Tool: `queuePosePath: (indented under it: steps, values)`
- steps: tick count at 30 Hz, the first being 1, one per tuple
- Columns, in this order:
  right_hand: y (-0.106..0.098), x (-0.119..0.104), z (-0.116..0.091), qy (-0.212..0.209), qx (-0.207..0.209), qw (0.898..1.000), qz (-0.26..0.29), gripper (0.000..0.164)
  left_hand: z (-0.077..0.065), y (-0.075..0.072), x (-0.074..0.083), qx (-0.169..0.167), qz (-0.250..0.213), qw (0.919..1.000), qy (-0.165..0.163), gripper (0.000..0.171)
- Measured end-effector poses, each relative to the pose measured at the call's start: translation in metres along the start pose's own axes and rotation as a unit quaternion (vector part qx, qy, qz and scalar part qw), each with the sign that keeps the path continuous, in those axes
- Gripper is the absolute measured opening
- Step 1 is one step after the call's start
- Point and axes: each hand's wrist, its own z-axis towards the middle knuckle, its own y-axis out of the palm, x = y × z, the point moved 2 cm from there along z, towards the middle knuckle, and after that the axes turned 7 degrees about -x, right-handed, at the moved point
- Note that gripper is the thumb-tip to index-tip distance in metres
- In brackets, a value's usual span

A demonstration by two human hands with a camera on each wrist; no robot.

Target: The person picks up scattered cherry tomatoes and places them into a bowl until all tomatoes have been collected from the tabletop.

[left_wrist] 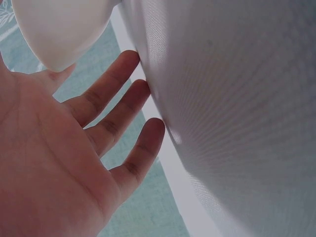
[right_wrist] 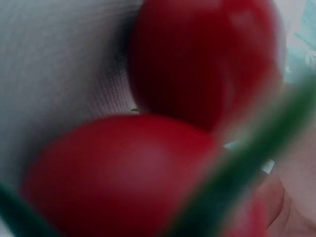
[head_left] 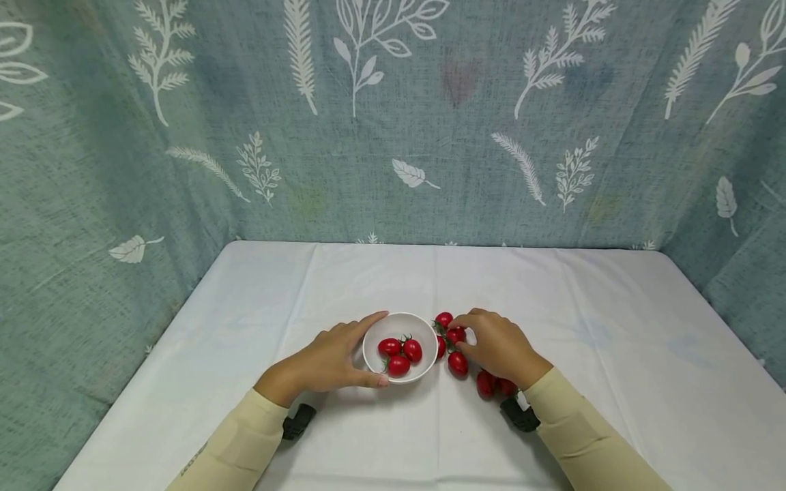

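Note:
A white bowl [head_left: 369, 358] with three red cherry tomatoes [head_left: 398, 366] inside stands on the white cloth. My left hand [head_left: 328, 358] holds the bowl from its left side, index finger along the far rim and thumb at the near rim. In the left wrist view, the other fingers [left_wrist: 113, 126] reach out beneath the bowl's side. Right of the bowl, my right hand [head_left: 499, 346] pinches a cherry tomato [head_left: 456, 335] between thumb and fingers, among several loose ones. Two tomatoes [right_wrist: 118, 173] and a blurred green stem [right_wrist: 247, 168] fill the right wrist view, hiding most of that hand.
Close to the right hand lie a single cherry tomato [head_left: 457, 365] and two more beside the wrist [head_left: 486, 384]. The white cloth [head_left: 614, 327] covers the table. A green leaf-patterned curtain [head_left: 381, 191] hangs behind and along both sides.

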Motion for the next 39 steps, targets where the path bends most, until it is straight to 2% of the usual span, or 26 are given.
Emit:
queuePosePath:
  steps: [6, 17, 31, 39]
  values:
    - [0.000, 0.001, 0.000, 0.004, -0.006, 1.000, -0.002, 0.038, 0.000, 0.000, 0.001, 0.001, -0.007, 1.0000, -0.003, 0.107]
    - [-0.001, 0.001, 0.001, 0.010, -0.004, 1.000, -0.005, 0.033, 0.001, 0.001, 0.000, 0.001, -0.008, 1.0000, 0.001, 0.107]
    - [-0.009, -0.004, -0.003, -0.013, 0.035, 0.999, -0.003, 0.035, 0.001, 0.001, -0.002, 0.002, -0.008, 1.0000, -0.002, 0.107]
    - [-0.011, -0.008, -0.006, -0.048, 0.072, 0.996, -0.013, 0.035, 0.001, 0.001, -0.002, 0.004, -0.005, 1.0000, 0.001, 0.107]
